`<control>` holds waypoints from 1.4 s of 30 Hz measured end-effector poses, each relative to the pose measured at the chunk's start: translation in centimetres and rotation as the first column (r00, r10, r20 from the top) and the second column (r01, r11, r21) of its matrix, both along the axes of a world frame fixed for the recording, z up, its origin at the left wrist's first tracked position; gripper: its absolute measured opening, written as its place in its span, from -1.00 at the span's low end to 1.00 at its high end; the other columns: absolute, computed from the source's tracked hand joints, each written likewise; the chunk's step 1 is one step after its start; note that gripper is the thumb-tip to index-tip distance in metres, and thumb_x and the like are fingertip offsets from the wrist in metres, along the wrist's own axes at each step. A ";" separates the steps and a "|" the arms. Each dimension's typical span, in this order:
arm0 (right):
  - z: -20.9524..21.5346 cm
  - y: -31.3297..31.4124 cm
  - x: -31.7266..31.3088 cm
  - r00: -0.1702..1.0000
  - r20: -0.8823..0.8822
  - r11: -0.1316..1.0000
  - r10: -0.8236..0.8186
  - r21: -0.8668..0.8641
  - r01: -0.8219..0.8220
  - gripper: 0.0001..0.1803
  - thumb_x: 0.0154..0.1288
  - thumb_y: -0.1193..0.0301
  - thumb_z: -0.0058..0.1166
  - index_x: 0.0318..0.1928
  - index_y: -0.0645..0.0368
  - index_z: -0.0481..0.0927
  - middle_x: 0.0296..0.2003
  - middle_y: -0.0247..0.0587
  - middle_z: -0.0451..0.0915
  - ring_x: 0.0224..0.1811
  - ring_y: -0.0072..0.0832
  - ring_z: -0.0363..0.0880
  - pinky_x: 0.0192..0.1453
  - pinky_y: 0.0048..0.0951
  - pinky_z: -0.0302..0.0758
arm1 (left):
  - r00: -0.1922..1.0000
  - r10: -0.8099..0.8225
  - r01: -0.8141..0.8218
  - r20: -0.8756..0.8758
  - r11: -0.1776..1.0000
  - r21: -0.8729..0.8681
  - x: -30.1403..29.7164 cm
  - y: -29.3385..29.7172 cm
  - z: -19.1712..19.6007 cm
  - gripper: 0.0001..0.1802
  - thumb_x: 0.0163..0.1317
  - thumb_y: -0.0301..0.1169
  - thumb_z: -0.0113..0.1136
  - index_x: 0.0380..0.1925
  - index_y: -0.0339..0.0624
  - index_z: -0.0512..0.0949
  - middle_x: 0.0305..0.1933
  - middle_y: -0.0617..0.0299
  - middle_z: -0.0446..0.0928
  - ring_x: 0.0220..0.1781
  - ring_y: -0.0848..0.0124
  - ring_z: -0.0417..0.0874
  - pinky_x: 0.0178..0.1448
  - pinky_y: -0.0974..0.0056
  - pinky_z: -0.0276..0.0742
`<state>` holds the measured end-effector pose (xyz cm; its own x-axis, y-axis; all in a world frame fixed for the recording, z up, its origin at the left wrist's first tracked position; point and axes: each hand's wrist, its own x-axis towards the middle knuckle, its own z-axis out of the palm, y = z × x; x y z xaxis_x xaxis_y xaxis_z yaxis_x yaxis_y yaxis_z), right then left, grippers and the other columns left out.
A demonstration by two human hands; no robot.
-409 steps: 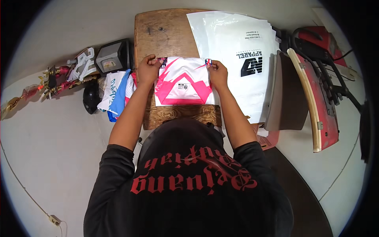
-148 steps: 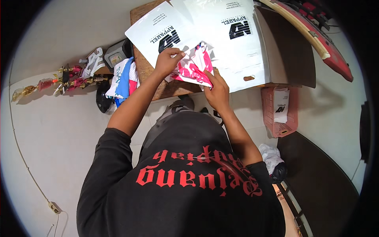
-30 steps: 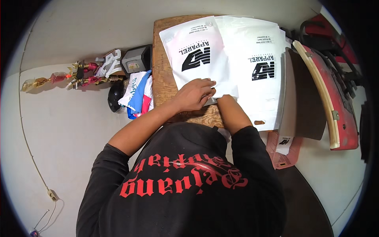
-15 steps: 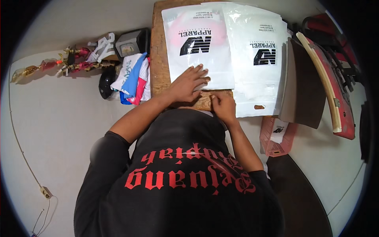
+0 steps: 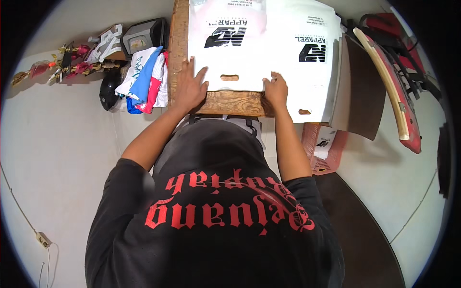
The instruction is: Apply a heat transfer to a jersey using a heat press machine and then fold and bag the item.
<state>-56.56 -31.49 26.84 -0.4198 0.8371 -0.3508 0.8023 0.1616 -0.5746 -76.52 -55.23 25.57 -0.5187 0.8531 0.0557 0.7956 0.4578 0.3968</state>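
A white plastic packaging bag [image 5: 225, 60] with a black logo lies on the wooden table [image 5: 230, 102]. Its slot-shaped handle hole faces me, and something pink shows faintly through its far part. My left hand [image 5: 191, 89] rests at the bag's near left corner, fingers spread and partly on the plastic. At the near right corner, my right hand [image 5: 276, 91] has its fingers curled and closed on the bag's edge. Beside it on the right lie more white plastic bags [image 5: 309, 86] of the same kind, partly covered by the first one.
Folded clothes [image 5: 153, 79] in white, blue and pink sit left of the table, near a black helmet [image 5: 110, 90] and trophies [image 5: 72, 62]. A pink basket [image 5: 331, 161] stands below the table's right side. Further right are a brown board [image 5: 360, 91] and a red, wood-edged piece [image 5: 384, 81].
My left hand has slid left off the bag's middle to its left corner. My right hand has come up onto the right corner. The bag's handle hole now shows.
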 end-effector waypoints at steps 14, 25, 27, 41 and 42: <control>-0.2 -0.5 -0.1 0.949 -0.193 0.827 -0.249 -0.552 0.105 -0.60 0.38 0.18 0.35 -0.49 0.16 0.53 -0.57 -0.45 0.42 -0.51 -0.56 0.28 -0.37 -0.38 0.30 | 0.572 0.652 -0.681 0.498 0.716 -0.154 -4.5 -0.9 -3.3 -0.39 0.19 -0.07 0.46 0.08 -0.31 0.64 -0.05 -0.10 0.75 0.04 -0.04 0.76 0.16 0.05 0.61; 18.5 1.9 -0.7 0.637 -0.624 0.785 -0.453 -0.618 -0.048 -0.79 0.48 0.30 0.22 -0.24 0.17 0.66 -0.31 -0.36 0.69 -0.27 -0.63 0.59 -0.06 -0.53 0.51 | -0.081 -0.061 -0.650 0.995 0.760 -0.007 -7.5 -0.5 17.3 -0.65 0.41 -0.22 0.35 -0.05 -0.31 0.67 -0.10 0.19 0.73 -0.09 0.43 0.71 0.10 0.32 0.59; 21.6 3.5 -1.6 0.523 -0.740 0.806 -0.422 -0.571 -0.157 -0.77 0.51 0.30 0.18 -0.06 0.22 0.64 -0.18 -0.28 0.70 -0.16 -0.56 0.65 0.04 -0.48 0.56 | -0.083 -0.272 -0.702 0.959 0.699 0.137 -8.4 1.2 21.0 -0.63 0.44 -0.20 0.32 0.01 -0.29 0.63 -0.05 0.14 0.69 -0.02 0.38 0.70 0.16 0.29 0.59; 29.4 13.9 -10.2 0.379 -0.884 0.905 -0.274 -0.370 -0.210 -0.66 0.53 0.25 0.15 0.03 0.31 0.62 -0.10 -0.12 0.73 -0.03 -0.37 0.72 0.15 -0.30 0.59 | -0.496 -0.782 -0.580 0.378 0.622 0.526 -20.7 12.7 27.0 -0.67 0.44 -0.22 0.27 -0.03 -0.28 0.65 -0.05 0.13 0.73 -0.07 0.27 0.74 0.12 0.19 0.68; 29.0 13.7 -9.4 0.362 -0.906 0.911 -0.221 -0.325 -0.255 -0.66 0.54 0.24 0.13 0.02 0.32 0.62 -0.11 -0.11 0.73 -0.04 -0.38 0.72 0.13 -0.31 0.59 | -0.055 -0.725 -0.602 0.687 0.573 0.557 -18.9 11.8 27.7 -0.72 0.43 -0.26 0.28 -0.06 -0.27 0.65 -0.10 0.16 0.72 -0.10 0.35 0.73 0.07 0.26 0.64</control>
<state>-65.93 -17.83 55.84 -0.6802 0.7329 0.0127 -0.2661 -0.2307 -0.9359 -95.46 -43.39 53.25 -0.5291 0.8435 0.0925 -0.6353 -0.4660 0.6158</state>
